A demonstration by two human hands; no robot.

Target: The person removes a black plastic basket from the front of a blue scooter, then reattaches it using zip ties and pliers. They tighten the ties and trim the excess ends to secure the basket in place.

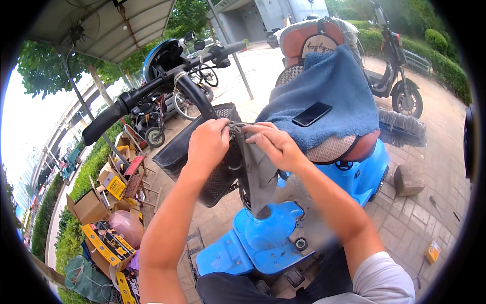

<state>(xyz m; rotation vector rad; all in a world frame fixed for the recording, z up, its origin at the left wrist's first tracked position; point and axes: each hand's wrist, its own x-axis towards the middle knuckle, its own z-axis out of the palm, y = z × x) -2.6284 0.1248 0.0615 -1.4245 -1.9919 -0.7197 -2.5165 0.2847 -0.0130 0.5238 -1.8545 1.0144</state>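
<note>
A grey cloth bag or cover (259, 175) hangs from the steering column of a blue scooter (260, 233), behind its black basket. The fingers of my left hand (208, 144) are closed at the cloth's gathered top edge, where dark cords bunch up; what exactly they pinch is hidden. My right hand (278, 146) grips the same top edge a little to the right, its fingers bent over the fabric. The black handlebar (152, 88) stretches across beyond my hands.
A blue towel (329, 86) with a phone (312, 114) on it covers the scooter seat. Cardboard boxes (91, 205) stand at the left by a hedge. A stone block (409, 180) lies right, near a grey brush (402, 127). Another scooter (400, 86) stands far right.
</note>
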